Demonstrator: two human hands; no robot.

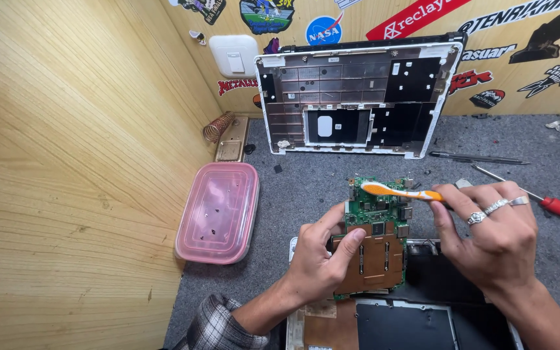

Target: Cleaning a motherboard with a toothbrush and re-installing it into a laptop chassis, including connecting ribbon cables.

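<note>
My left hand (322,259) grips a green circuit board (376,214) with a copper-coloured shield on its lower half, holding it tilted up above an opened laptop base (422,317). An orange and white toothbrush (400,192) is pinched in my right hand (487,233), which wears several rings. The brush head rests on the board's upper left edge.
An opened laptop shell (351,97) leans against the stickered back wall. A pink plastic container (218,210) with small screws sits at left, a coiled-spring stand (218,126) behind it. A red-handled screwdriver (555,206) and dark tweezers (481,157) lie at right on the grey mat.
</note>
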